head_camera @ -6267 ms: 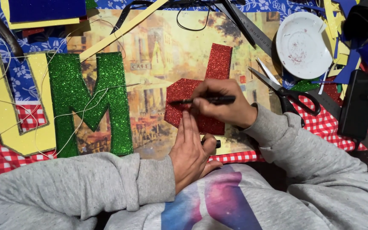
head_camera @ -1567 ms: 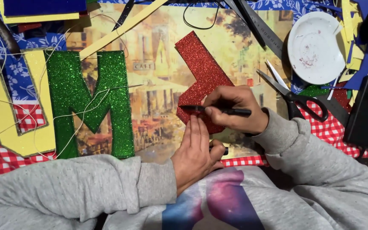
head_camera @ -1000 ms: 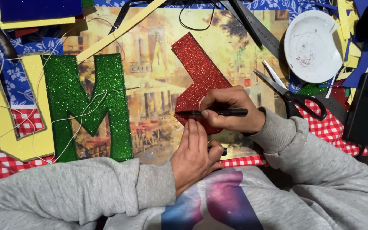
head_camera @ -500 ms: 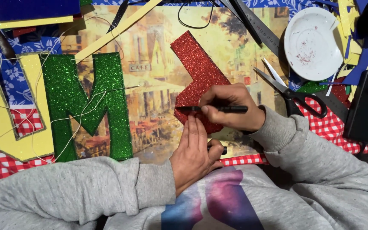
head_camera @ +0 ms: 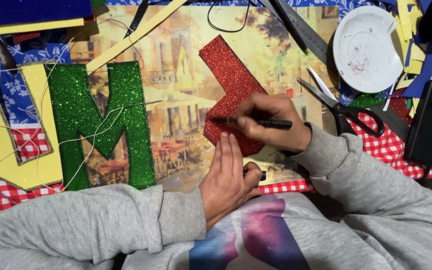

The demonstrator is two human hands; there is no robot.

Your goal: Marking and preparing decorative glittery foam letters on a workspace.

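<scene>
Your right hand (head_camera: pixel 276 125) pinches the black pen (head_camera: pixel 258 122); left hand (head_camera: pixel 228 180) flat, pinning the red glitter shape (head_camera: pixel 231 87) — light, bendy foam, press near the edge.

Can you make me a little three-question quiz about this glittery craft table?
1. True or false: the right hand holds a black pen over the red glitter shape.
2. What colour is the glitter letter M?
A) blue B) green C) pink
3. Which tool with black handles lies between the right hand and the white plate?

Key: 1 true; 2 B; 3 the scissors.
</scene>
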